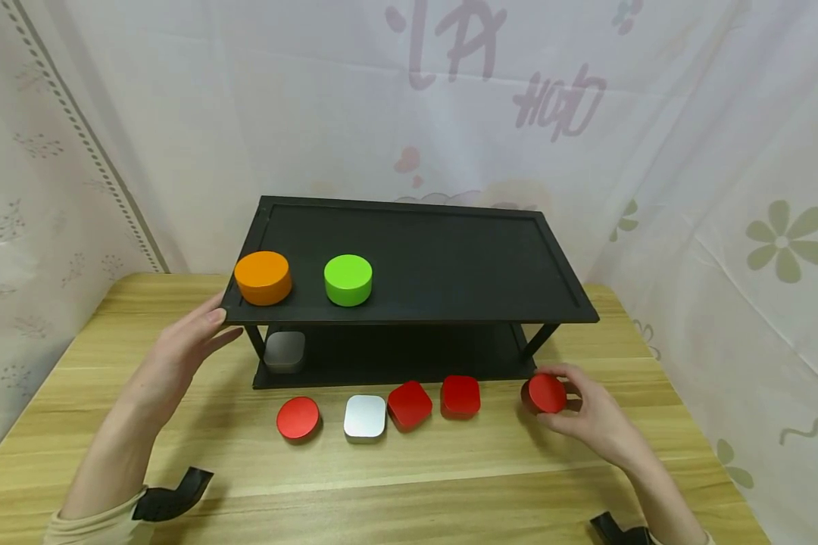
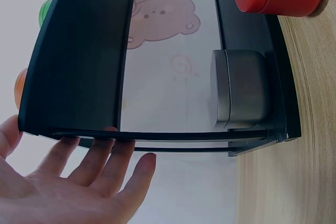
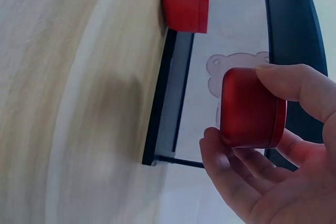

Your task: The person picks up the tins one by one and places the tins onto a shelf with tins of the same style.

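My left hand (image 1: 187, 341) grips the left front corner of a two-tier black shelf (image 1: 436, 265), thumb at the top board's edge and fingers beneath it. My right hand (image 1: 589, 412) holds a round red tin (image 3: 249, 108) between thumb and fingers, off the table beside the shelf's right front corner. An orange round tin (image 1: 263, 278) and a green round tin (image 1: 348, 280) stand on the top board's left half. On the lower board, at its left end, sits a grey square tin (image 2: 244, 88).
In front of the shelf, a row of tins stands on the wooden table (image 1: 382, 492): a round red one (image 1: 298, 418), a silver square one (image 1: 365, 418) and two square red ones, the left (image 1: 410, 406) turned at an angle, the right (image 1: 460, 397) straighter. A printed white curtain (image 1: 409, 113) hangs behind.
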### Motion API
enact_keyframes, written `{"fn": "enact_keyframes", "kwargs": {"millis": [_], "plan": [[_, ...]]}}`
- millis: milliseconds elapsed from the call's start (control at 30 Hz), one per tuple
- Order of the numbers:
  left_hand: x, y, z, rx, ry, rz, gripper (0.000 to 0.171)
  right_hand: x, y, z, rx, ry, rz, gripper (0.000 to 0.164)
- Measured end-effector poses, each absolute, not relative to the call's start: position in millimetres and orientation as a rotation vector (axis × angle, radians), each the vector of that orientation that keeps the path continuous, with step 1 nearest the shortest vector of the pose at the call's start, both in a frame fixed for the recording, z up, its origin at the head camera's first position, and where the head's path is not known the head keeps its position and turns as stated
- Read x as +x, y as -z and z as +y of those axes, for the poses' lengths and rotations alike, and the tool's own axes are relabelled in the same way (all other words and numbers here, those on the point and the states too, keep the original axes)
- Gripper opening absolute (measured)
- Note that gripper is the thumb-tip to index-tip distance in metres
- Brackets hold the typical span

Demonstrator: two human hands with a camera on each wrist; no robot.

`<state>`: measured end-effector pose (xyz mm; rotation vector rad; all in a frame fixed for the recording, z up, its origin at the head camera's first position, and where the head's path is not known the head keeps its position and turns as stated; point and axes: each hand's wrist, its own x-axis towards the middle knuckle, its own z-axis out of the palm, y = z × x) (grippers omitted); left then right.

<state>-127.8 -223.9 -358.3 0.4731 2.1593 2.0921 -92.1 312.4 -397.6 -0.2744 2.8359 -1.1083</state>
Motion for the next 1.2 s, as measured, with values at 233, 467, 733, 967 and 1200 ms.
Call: {"fn": "enact_keyframes", "kwargs": {"millis": [233,467,733,967,1200], "plan": [[-129,359,-223,0.483,-2.095,2.152,0.045,-90,389,305,-0.291,1.111,2.886,0.065],[-128,359,-224,0.457,-2.083,2.17,0.045,-87,384,299,-0.341,1.16,2.888,0.065],[-128,360,-225,0.468,-2.088,2.168,0.045,-85,376,291,-0.337,1.184,2.918,0.066],[-128,359,-224,0.473,-2.08,2.176,0.045,-83,368,284,-0.388,1.252,2.934,0.064],[-128,359,-224,0.482,-2.088,2.169,0.045,-79,353,274,-0.452,1.335,2.935,0.064]]}}
